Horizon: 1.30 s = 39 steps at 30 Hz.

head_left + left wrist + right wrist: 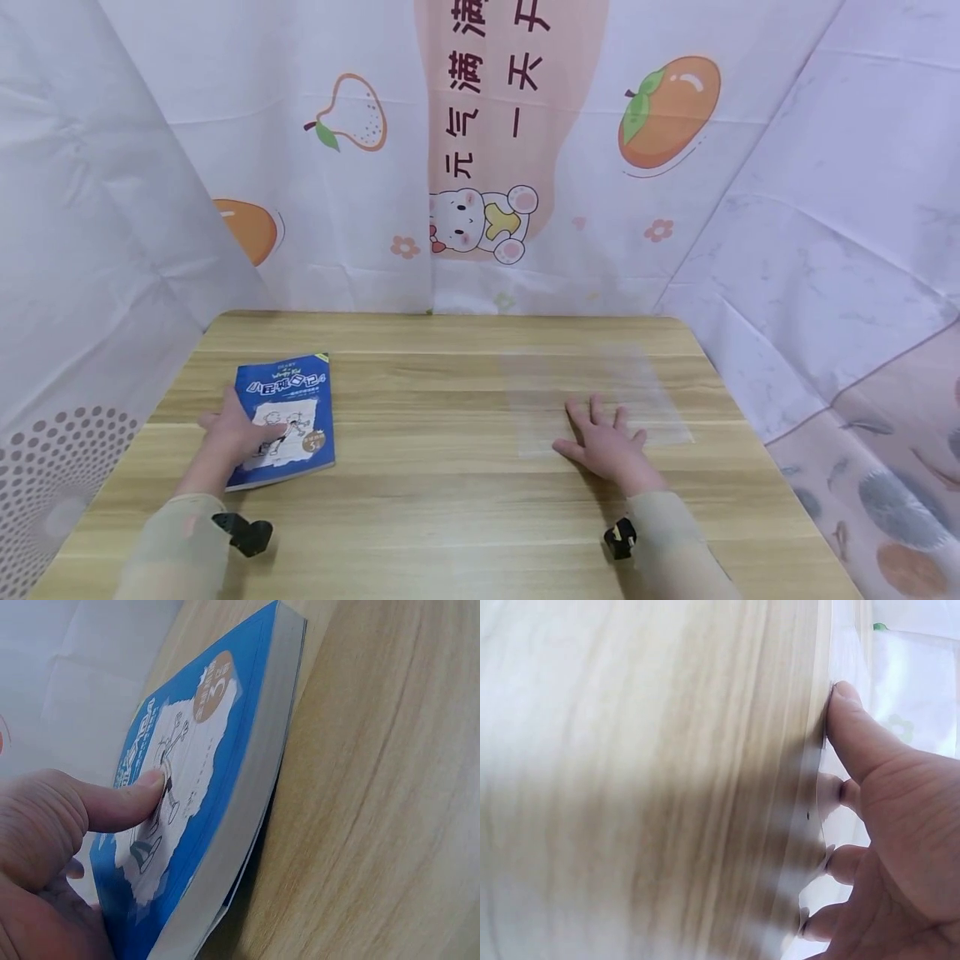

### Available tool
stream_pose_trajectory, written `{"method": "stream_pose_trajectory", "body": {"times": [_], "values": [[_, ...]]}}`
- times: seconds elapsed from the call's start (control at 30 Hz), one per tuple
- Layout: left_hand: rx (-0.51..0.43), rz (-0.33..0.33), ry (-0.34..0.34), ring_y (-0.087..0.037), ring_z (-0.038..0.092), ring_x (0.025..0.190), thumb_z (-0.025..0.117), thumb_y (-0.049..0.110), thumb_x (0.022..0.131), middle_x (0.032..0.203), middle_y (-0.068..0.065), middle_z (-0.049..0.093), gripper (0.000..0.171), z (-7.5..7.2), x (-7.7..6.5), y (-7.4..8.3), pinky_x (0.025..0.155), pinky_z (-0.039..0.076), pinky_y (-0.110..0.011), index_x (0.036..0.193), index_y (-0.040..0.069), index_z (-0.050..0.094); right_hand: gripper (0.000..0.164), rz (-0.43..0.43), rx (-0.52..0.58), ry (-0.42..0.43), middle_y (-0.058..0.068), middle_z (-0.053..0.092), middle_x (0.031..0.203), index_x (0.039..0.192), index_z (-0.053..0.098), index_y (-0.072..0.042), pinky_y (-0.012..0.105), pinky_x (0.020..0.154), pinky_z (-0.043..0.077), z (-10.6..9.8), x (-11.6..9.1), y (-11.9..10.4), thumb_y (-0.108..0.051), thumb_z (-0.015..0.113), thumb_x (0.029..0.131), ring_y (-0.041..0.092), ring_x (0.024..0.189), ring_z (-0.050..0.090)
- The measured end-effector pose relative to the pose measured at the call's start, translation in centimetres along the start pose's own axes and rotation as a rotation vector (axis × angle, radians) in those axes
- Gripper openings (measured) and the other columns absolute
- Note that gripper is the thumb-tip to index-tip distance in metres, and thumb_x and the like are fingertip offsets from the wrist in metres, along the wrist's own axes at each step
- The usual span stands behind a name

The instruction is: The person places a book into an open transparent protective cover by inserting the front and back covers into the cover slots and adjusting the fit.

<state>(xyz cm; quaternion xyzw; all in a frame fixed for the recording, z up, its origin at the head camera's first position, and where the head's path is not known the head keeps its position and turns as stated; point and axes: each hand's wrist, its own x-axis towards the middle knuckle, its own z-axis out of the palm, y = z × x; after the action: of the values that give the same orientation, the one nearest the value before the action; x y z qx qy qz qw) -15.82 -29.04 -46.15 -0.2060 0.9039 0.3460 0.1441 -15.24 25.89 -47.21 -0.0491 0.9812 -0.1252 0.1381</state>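
Observation:
A blue paperback book (pixel 318 417) with a white cartoon panel lies on the left part of the table. My left hand (pixel 231 433) grips it by its left side, the thumb (pixel 124 804) across the cover; the other fingers are mostly hidden in the left wrist view. A thin transparent sheet (pixel 600 367) lies flat toward the right. On the sheet's near part rests my right hand (pixel 602 447), palm down with the fingers spread. In the right wrist view its fingertips touch the surface.
The wood-grain table (pixel 420 492) lies between the two hands. White printed curtains (pixel 360 208) stand along its back edge and both sides. A small black device sits at each wrist, the left one (pixel 243 533) and the right one (pixel 620 538).

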Motion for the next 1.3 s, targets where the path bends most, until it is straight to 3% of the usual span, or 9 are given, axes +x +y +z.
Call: {"method": "stream_pose_trajectory", "body": {"times": [0.17, 0.3, 0.43, 0.67, 0.87, 1.03, 1.13, 1.3], "values": [[-0.001, 0.000, 0.005, -0.065, 0.025, 0.127, 0.068, 0.026, 0.096, 0.146, -0.055, -0.005, 0.113, -0.3, -0.2, 0.2, 0.112, 0.027, -0.072, 0.151, -0.014, -0.023, 0.085, 0.001, 0.001, 0.002, 0.030, 0.011, 0.166, 0.163, 0.026, -0.015, 0.091, 0.098, 0.011, 0.0, -0.1, -0.3, -0.062, 0.056, 0.098, 0.069, 0.142, 0.005], [-0.038, -0.003, 0.038, -0.064, 0.024, 0.135, 0.066, 0.024, 0.097, 0.149, -0.052, 0.004, 0.105, -0.5, -0.3, 0.4, 0.114, 0.024, -0.069, 0.151, -0.019, -0.012, 0.085, -0.003, 0.004, 0.003, 0.031, 0.011, 0.166, 0.163, 0.028, -0.015, 0.091, 0.098, 0.011, -0.1, -0.1, -0.6, -0.062, 0.056, 0.098, 0.070, 0.142, 0.004], [-0.119, -0.020, 0.061, -0.063, 0.021, 0.139, 0.065, 0.022, 0.098, 0.151, -0.050, 0.008, 0.101, -0.6, -0.4, 0.5, 0.114, 0.023, -0.070, 0.153, -0.016, -0.011, 0.086, -0.006, 0.002, 0.004, 0.030, 0.012, 0.166, 0.163, 0.028, -0.015, 0.091, 0.098, 0.011, 0.0, 0.0, -0.8, -0.063, 0.056, 0.097, 0.070, 0.142, 0.004], [-0.124, -0.024, 0.063, -0.060, 0.029, 0.135, 0.065, 0.024, 0.099, 0.149, -0.049, 0.017, 0.098, -1.1, -0.3, 0.7, 0.112, 0.027, -0.070, 0.154, -0.013, -0.008, 0.085, -0.002, -0.009, -0.003, 0.029, 0.012, 0.166, 0.163, 0.028, -0.016, 0.091, 0.098, 0.012, 0.1, 0.0, -1.0, -0.063, 0.056, 0.097, 0.069, 0.142, 0.005], [-0.138, 0.033, 0.054, -0.053, 0.040, 0.124, 0.066, 0.029, 0.099, 0.144, -0.045, 0.029, 0.095, -1.6, -0.6, 1.0, 0.107, 0.036, -0.069, 0.154, -0.010, -0.002, 0.084, -0.004, -0.014, 0.002, 0.030, 0.013, 0.166, 0.162, 0.029, -0.015, 0.091, 0.097, 0.014, -0.1, -0.2, -1.5, -0.061, 0.057, 0.098, 0.070, 0.142, 0.007], [-0.160, 0.082, 0.027, -0.045, 0.050, 0.113, 0.065, 0.035, 0.100, 0.135, -0.039, 0.038, 0.095, -1.9, -0.9, 1.2, 0.090, 0.048, -0.055, 0.154, -0.007, -0.001, 0.084, 0.000, -0.009, -0.001, 0.030, 0.014, 0.166, 0.162, 0.029, -0.016, 0.091, 0.098, 0.013, -0.1, -0.1, -1.7, -0.062, 0.056, 0.098, 0.070, 0.142, 0.007], [-0.181, 0.107, 0.009, -0.041, 0.052, 0.110, 0.064, 0.039, 0.100, 0.132, -0.036, 0.040, 0.097, -1.9, -1.0, 1.3, 0.082, 0.050, -0.043, 0.155, -0.004, -0.003, 0.084, 0.003, -0.008, -0.002, 0.029, 0.013, 0.166, 0.162, 0.029, -0.016, 0.091, 0.098, 0.013, 0.0, -0.1, -1.8, -0.062, 0.056, 0.098, 0.069, 0.142, 0.006], [-0.197, 0.123, -0.006, -0.041, 0.051, 0.111, 0.063, 0.044, 0.100, 0.135, -0.035, 0.039, 0.100, -1.8, -1.1, 1.5, 0.081, 0.049, -0.040, 0.157, -0.002, -0.005, 0.083, 0.006, -0.009, -0.001, 0.029, 0.013, 0.166, 0.162, 0.030, -0.016, 0.090, 0.098, 0.013, 0.3, -0.2, -2.0, -0.061, 0.057, 0.098, 0.070, 0.142, 0.007]]}}
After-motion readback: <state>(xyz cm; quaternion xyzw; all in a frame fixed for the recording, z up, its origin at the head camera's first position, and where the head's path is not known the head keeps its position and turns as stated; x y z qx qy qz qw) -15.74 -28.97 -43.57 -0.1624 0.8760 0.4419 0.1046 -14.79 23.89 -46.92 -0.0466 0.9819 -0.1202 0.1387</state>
